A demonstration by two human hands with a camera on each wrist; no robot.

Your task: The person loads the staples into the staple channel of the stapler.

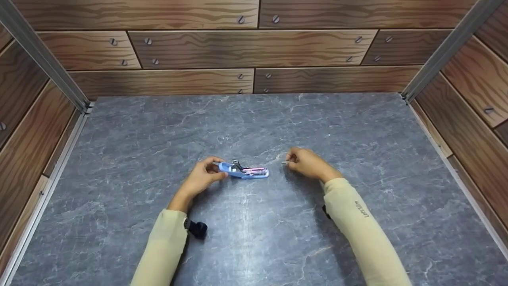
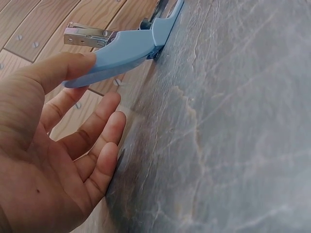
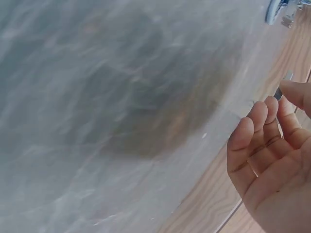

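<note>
A light-blue stapler [image 1: 238, 174] is opened out near the middle of the table, its pink and metal inner parts showing in the head view. My left hand [image 1: 199, 177] pinches the stapler's left end between thumb and index finger. In the left wrist view that end of the stapler [image 2: 127, 48] is raised and tilted, while the other fingers of the hand are spread below. To the right, apart from the stapler, my right hand [image 1: 311, 163] pinches a small grey strip of staples [image 1: 283, 163] between thumb and index finger. The strip's tip points toward the stapler.
The grey marbled table [image 1: 246, 123] lies beneath both hands. Wood-patterned walls [image 1: 254, 47] with metal corner posts [image 1: 47, 59] stand at the back and sides. A tiny white speck [image 1: 329, 135] is on the table beyond the right hand.
</note>
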